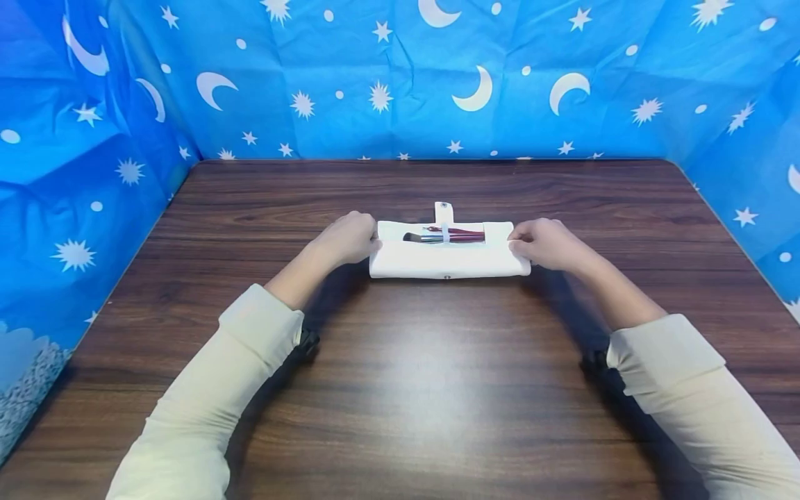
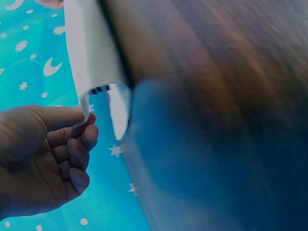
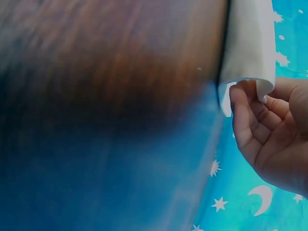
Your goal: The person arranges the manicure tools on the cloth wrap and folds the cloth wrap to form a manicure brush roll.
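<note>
A white brush case (image 1: 450, 262) lies partly folded near the far side of the table, its front part curved over. In its opening, several brushes (image 1: 465, 237) with dark red handles sit under a pale elastic band (image 1: 446, 233). A strap with a snap (image 1: 443, 211) sticks out at the back. My left hand (image 1: 347, 237) pinches the case's left end; the left wrist view has the thumb and forefinger on the white edge (image 2: 83, 107). At the opposite end, my right hand (image 1: 551, 243) pinches the edge between thumb and fingers, with a fingertip inside the curl (image 3: 245, 79).
The dark wood-grain table (image 1: 437, 389) spreads around the case. A blue cloth with white moons and stars (image 1: 400, 76) hangs along the back and both sides. Dark straps (image 1: 306, 345) show under the sleeves.
</note>
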### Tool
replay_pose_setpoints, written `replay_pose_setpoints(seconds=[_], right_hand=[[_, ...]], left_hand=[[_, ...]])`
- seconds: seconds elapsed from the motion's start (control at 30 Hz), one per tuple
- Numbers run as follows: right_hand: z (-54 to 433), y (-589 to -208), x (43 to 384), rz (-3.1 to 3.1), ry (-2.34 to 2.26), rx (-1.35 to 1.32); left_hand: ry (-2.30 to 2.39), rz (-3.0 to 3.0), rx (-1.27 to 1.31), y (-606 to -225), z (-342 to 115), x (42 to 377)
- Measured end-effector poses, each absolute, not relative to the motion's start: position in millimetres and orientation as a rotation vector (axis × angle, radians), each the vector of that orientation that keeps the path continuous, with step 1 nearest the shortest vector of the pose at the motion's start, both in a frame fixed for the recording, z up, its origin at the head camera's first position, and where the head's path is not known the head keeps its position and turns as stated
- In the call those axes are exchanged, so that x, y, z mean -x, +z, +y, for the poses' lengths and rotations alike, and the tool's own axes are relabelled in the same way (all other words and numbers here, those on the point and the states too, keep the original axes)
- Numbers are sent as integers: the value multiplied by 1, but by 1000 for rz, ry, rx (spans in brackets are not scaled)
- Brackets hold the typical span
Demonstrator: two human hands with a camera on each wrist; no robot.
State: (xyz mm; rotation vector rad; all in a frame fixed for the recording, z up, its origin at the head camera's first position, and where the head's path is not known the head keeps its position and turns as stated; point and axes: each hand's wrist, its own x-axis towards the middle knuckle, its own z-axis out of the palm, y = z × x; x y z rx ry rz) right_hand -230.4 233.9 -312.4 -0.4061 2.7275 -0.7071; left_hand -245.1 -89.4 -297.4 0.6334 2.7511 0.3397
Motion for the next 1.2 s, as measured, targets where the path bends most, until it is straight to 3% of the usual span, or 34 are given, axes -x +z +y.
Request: replay_pose_setpoints(seconds=[0.47,0.77,1.2], right_hand=[[224,-318,231,2798,-472,423],[212,-303,201,2905,-329,825],[218,-311,181,2837,-249,811]], left_hand=[[215,2698,-634,-310,-83,246],[209,2696,-634,-311,-82,246],[180,2837,-724,-309,-83,238]])
